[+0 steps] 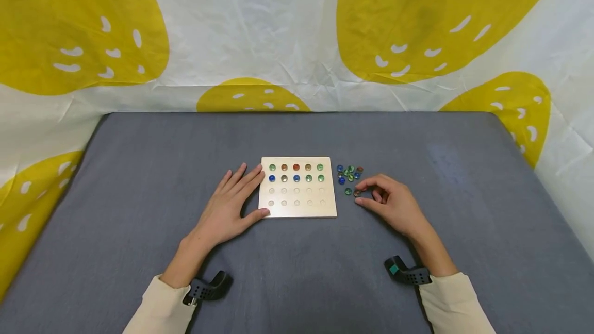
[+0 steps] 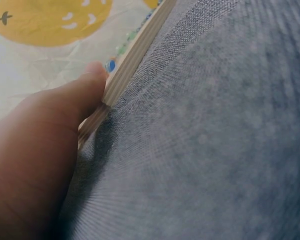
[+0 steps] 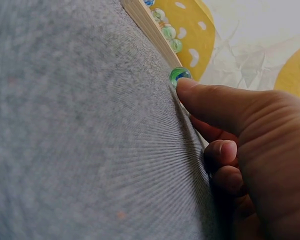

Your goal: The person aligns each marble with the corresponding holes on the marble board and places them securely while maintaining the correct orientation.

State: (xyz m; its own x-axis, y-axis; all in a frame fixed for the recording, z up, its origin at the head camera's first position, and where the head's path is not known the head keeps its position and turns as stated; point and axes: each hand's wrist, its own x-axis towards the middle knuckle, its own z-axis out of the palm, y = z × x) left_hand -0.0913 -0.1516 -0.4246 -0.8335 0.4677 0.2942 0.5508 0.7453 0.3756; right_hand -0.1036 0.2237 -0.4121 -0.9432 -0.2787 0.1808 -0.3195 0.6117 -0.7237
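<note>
A pale wooden board (image 1: 297,210) with rows of round hollows lies flat on the cloth. Marbles of green, brown, red and blue sit in its two far rows; the two near rows show bare hollows. Along its left edge rests my left hand (image 1: 227,214), fingers spread and straight, thumb at the near left corner. My right hand (image 1: 393,205) is right of the board, with thumb and index finger curled about a brown marble (image 1: 357,193) and its other fingers bent in. Just past the thumb tip, the right wrist view shows a green marble (image 3: 180,75); the brown one is hidden there.
Beyond the right fingertips, a loose cluster of blue, green and brown marbles (image 1: 350,172) lies close to the board's right edge. Grey cloth (image 1: 297,272) covers the table. A white curtain with yellow fruit shapes (image 1: 250,40) hangs behind it.
</note>
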